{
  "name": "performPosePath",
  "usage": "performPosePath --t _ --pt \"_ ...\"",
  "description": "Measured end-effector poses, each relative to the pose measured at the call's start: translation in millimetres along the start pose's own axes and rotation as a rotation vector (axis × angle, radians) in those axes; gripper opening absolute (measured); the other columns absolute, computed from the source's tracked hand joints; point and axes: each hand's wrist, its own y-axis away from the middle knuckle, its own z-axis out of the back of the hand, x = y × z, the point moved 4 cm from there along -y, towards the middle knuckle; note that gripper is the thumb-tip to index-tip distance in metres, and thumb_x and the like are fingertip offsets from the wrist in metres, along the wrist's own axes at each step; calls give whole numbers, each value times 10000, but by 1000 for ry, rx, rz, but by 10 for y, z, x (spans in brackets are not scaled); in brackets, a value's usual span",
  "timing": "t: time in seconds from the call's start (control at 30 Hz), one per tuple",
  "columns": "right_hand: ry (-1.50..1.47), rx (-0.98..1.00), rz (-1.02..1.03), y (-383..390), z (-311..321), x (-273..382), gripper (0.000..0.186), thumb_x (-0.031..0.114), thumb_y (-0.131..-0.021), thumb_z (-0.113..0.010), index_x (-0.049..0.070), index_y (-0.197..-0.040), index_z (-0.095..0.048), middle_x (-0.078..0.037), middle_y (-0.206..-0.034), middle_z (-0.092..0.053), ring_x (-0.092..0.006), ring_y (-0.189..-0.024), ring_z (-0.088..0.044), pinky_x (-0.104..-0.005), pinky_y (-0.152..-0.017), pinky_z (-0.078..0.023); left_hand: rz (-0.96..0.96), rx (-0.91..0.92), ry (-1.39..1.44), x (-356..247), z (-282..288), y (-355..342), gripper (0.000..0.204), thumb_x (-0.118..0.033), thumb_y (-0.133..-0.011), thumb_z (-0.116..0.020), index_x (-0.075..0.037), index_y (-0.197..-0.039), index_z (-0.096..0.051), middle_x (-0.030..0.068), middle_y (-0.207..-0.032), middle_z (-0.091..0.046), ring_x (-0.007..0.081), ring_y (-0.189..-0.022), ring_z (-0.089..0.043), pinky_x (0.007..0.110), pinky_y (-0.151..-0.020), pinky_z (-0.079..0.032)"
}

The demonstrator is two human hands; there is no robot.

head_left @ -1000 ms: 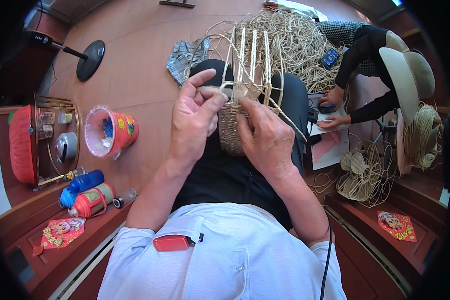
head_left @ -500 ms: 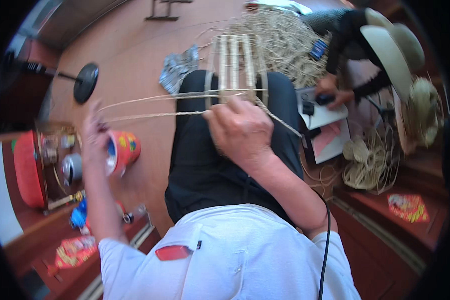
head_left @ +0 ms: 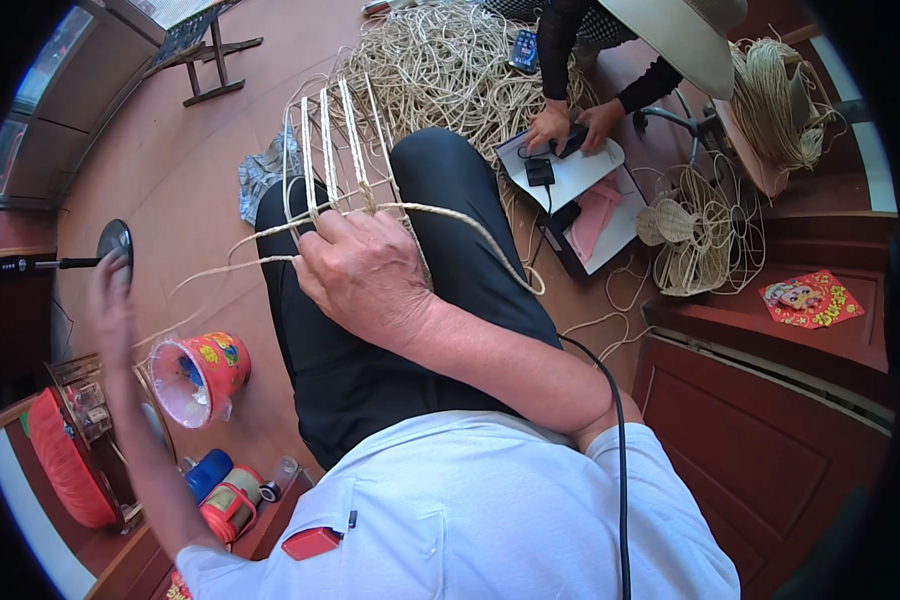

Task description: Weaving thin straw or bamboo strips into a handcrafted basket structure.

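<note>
On my lap a narrow frame of thin rods has several bars wound with pale twisted straw cord. My right hand is closed around the frame's near end, where cord strands cross; what lies under the palm is hidden. A loose length of straw cord loops out to the right from there. Two thinner strands run left from the hand and hang slack over my left thigh. Out to the left, my left hand is raised and smeared by motion, so whether it holds a strand cannot be told.
A large heap of straw cord covers the floor ahead. At right, a person's hands work on a dark device over a white box. A flowered bucket stands left, near a black round stand base. Crumpled foil lies beside the frame.
The strands to my left were drawn taut and now sag. My left hand has moved farther out, while the right remains on the frame. The view has turned, shifting everything.
</note>
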Motion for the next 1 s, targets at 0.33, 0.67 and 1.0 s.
performPosePath --t 0.33,0.67,1.0 --pt "-44 -53 -5 -10 38 16 191 240 -878 -794 123 -817 -656 -53 -847 -620 -249 -834 -683 -426 -748 -492 -189 246 11 -1546 -1192 650 136 -136 -1104 -680 -11 -1069 -719 52 -894 -629 118 -818 -571 286 -747 -483" --pt "-88 -80 -4 -14 -15 50 194 228 -858 -794 130 -800 -637 -48 -844 -595 -244 -809 -662 -414 -728 -477 107 -90 -760 1014 1138 -270 390 -367 -1156 -549 -91 -1362 -731 146 -1282 -765 291 -1096 -750 406 -945 -572" --pt "-71 -87 -18 -7 -21 14 184 233 -860 -795 130 -813 -649 -47 -847 -599 -236 -807 -666 -407 -729 -477 44 347 221 -1608 -1435 733 165 -188 -1111 -680 -39 -1132 -747 -15 -942 -662 44 -770 -555 247 -685 -474"
